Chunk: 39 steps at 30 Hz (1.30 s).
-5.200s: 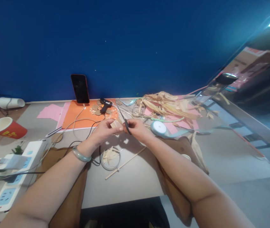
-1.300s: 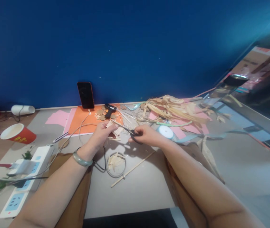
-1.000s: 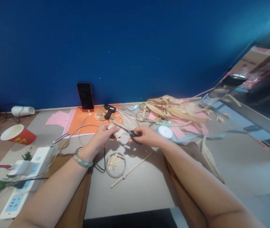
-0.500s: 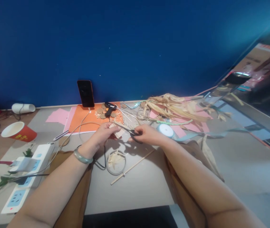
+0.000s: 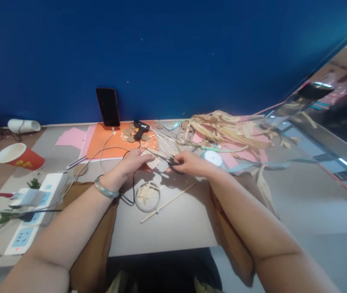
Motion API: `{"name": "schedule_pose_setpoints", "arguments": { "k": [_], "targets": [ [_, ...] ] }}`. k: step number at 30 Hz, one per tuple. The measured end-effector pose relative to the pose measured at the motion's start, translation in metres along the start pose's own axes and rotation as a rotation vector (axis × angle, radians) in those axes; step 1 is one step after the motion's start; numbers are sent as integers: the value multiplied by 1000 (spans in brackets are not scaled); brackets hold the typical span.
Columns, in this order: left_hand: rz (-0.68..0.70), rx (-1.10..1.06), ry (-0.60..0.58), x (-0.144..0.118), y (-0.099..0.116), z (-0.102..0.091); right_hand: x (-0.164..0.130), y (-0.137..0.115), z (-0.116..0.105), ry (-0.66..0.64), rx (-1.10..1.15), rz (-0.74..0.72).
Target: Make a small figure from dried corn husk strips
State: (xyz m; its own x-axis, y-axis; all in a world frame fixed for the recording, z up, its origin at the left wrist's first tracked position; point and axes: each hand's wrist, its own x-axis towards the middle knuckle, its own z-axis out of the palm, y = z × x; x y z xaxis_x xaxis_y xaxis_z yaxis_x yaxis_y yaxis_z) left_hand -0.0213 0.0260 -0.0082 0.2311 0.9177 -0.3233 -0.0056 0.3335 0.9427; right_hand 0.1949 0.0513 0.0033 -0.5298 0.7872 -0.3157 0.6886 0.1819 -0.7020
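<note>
My left hand [image 5: 135,162], with a bangle on its wrist, pinches a small pale piece of dried husk [image 5: 153,162]. In my right hand [image 5: 190,163] is a pair of black-handled scissors [image 5: 171,161], whose blades point left across the pale piece. Below the hands lies a grey ring [image 5: 136,202] with cut pale pieces [image 5: 146,192] inside it. A thin wooden stick [image 5: 173,204] rests beside the ring. Past my left hand a black glue gun [image 5: 141,129] sits on orange paper [image 5: 95,142] among round wooden slices.
Dried husks [image 5: 222,128] are heaped at the back right, near a ribbon spool [image 5: 212,158]. A phone [image 5: 108,106] leans on the blue wall. A red paper cup [image 5: 28,158] and a power strip [image 5: 49,185] with cables stand at left.
The view has tilted down slightly, so the table sits higher. My hands keep the scissors at the pale piece, with little visible movement.
</note>
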Motion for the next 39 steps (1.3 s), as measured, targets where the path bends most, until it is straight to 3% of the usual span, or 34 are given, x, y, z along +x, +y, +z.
{"name": "schedule_pose_setpoints", "arguments": {
  "k": [8, 29, 39],
  "targets": [
    [-57, 28, -53, -1, 0, 1, -1, 1, 0, -16, -91, 18],
    [-253, 98, -28, 6, -12, 2, -7, -4, -4, -93, -290, 111],
    [-236, 124, -59, 7, -15, 2, -8, -5, -4, -112, -347, 116]
  ]
}}
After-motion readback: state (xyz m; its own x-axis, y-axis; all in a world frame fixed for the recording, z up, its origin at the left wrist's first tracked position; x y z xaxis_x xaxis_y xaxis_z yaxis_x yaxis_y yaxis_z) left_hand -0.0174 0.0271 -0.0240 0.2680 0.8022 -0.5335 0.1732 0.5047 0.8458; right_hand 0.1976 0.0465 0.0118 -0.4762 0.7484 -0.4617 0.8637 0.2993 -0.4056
